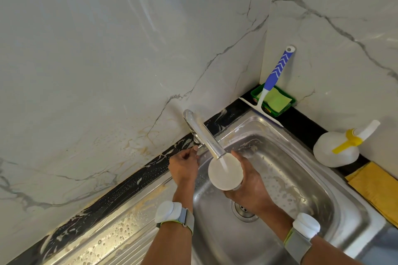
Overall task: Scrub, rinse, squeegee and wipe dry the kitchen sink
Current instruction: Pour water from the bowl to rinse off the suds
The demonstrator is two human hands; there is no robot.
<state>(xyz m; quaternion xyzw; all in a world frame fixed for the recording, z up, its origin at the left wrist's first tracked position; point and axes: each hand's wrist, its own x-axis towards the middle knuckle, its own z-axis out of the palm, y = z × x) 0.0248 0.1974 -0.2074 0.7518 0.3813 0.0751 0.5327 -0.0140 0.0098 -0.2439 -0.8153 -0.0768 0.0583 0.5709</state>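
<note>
Left hand [183,168]: one, pinching the tap lever [199,151]
Right hand [247,187]: one, gripping one cup [225,173]
Sink [301,189]: one
Squeegee [273,84]: one

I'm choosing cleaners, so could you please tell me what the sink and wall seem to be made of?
Sink: apparently stainless steel, brushed, judging by its grey metallic sheen and reflections. Wall: glossy white with grey veins, so marble or marble-look tile.

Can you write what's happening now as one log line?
step: rinse | left hand: on tap handle | right hand: holds cup under running tap | sink: soapy
</note>
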